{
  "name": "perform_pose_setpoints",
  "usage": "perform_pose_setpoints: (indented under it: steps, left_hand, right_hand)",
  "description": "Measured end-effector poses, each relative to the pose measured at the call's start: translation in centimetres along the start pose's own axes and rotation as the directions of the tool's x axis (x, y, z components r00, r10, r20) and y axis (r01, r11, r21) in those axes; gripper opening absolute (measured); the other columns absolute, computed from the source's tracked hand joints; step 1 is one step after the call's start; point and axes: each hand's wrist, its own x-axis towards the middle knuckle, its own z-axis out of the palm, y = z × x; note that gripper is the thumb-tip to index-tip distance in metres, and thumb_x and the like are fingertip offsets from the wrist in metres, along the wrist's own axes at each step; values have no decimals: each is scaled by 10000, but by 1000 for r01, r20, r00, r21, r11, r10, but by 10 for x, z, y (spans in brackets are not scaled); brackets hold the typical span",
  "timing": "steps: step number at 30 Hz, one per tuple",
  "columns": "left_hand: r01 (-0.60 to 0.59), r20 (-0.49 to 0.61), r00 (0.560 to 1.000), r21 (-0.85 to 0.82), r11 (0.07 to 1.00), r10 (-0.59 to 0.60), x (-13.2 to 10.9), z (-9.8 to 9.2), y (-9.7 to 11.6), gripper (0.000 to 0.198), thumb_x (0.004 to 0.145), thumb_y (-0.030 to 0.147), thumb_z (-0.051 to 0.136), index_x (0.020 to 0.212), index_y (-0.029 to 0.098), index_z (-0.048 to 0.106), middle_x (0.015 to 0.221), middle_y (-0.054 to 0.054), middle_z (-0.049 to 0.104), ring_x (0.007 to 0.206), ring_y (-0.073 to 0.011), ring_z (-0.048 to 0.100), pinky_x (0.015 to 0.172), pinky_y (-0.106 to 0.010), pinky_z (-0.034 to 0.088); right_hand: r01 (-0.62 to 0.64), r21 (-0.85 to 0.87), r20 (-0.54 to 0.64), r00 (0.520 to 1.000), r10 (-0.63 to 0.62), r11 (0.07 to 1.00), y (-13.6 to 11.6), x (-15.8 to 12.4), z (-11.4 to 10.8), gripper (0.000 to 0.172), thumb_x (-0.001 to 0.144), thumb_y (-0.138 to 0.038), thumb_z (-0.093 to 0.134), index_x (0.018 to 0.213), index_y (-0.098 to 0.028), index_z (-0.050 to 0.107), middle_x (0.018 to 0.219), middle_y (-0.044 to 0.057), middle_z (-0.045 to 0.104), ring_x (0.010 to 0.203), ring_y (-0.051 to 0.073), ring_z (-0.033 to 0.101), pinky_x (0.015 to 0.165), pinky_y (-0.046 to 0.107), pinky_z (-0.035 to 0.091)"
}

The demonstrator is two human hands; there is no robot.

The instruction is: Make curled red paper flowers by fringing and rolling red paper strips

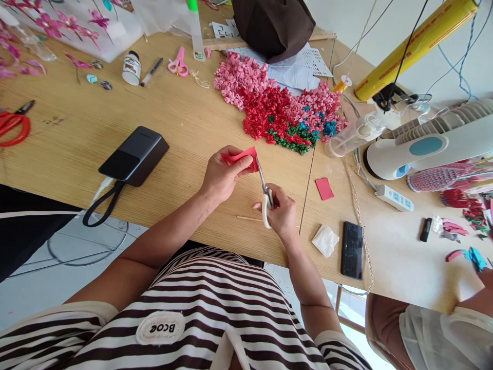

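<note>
My left hand [224,173] pinches a small piece of red fabric [241,155] between thumb and fingers, above the table. White-handled scissors [265,198] are in my right hand [282,211], with fingers through the handles. Their blades reach up to the right edge of the red piece; whether they are cutting into it I cannot tell. A thin wooden stick [248,219] lies on the table, partly behind the scissors and my right hand. To the right lies a flat red square [324,188], with a crumpled white tissue [325,240] nearer to me.
Beyond my hands lies a heap of pink, red, blue and green ribbon flowers [269,105]. A black power bank [134,155] sits at left, a phone [352,250] at right. Past the phone stand a power strip [395,198] and a white fan [423,144]. Another person's arm [475,308] shows at far right.
</note>
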Motion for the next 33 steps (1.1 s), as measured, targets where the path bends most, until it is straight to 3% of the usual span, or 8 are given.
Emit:
perform_pose_setpoints:
  steps: [25,33]
  left_hand:
    - [14,30,999,31,999,-15,-1,-1,-5,517,528,367,968,724,202,519,717,63,683,693,-105,677,735,-297,634]
    - [43,39,998,-3,999,-43,-3,0,-4,530,479,376,996,709,193,555,700,56,689,695,-99,676,706,-257,622]
  right_hand:
    - [-33,58,-9,999,33,998,2,0,-2,579,762,-675,778,1065,-187,707,613,-62,474,532,88,366,523,232,348]
    - [-23,53,3,1000,23,998,-2,1,-3,546,783,-650,767,1060,-185,694,635,-60,491,545,87,389,534,228,357]
